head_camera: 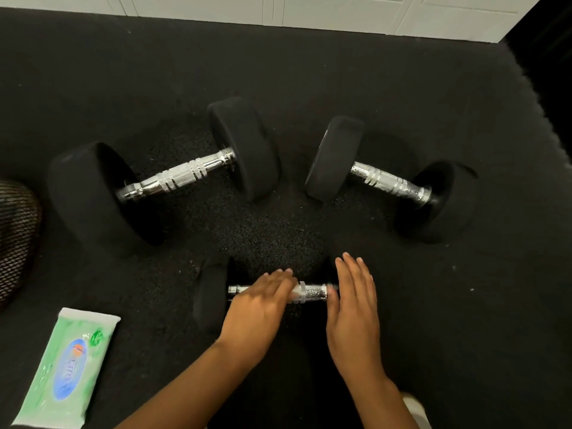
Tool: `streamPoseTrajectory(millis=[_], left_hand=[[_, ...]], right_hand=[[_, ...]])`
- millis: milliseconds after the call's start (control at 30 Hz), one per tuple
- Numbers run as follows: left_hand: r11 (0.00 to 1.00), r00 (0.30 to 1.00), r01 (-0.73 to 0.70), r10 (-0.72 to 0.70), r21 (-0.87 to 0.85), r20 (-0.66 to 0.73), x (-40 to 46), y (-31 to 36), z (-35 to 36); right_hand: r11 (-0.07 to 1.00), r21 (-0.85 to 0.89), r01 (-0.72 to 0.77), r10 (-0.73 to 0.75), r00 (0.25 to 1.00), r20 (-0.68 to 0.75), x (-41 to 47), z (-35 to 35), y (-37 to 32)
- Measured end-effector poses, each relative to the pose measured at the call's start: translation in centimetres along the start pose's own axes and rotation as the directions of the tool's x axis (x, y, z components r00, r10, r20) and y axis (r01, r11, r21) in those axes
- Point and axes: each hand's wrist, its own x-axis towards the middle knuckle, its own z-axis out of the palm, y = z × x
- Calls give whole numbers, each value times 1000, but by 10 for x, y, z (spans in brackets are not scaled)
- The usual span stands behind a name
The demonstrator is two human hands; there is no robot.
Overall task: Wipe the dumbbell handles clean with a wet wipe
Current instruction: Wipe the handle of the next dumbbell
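The small dumbbell with black round ends and a shiny silver handle [311, 293] lies on the black floor, its long bar going left to right. The left hand [258, 308] rests flat on the bar, fingers loose, holding nothing. The right hand [353, 308] is flat and wide at the bar's right end. The green pack of wet wipes [66, 368] lies well left of this dumbbell, nearer the left hand.

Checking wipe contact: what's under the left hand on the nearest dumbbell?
The left hand lies over the nearest dumbbell's chrome handle; a white bit shows beside its fingers. The covered handle section is hidden.
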Motion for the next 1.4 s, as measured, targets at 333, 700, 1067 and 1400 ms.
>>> streamPoseTrajectory(millis=[333,700,1067,1400], left_hand=[[992,982,128,-129,11,138,16,9,-10],[990,957,119,-136,80,255,38,11,-13],[995,982,92,-86,-29,167,30,7,-5],[999,984,0,7,-43,179,25,2,-2]], right_hand=[[1000,-7,-29,29,999,29,9,0,-3],[999,-44,-17,17,1000,0,5,0,-3],[998,-59,11,-13,1000,-23,2,3,-1],[999,-42,15,-16,1000,-25,-1,4,1]])
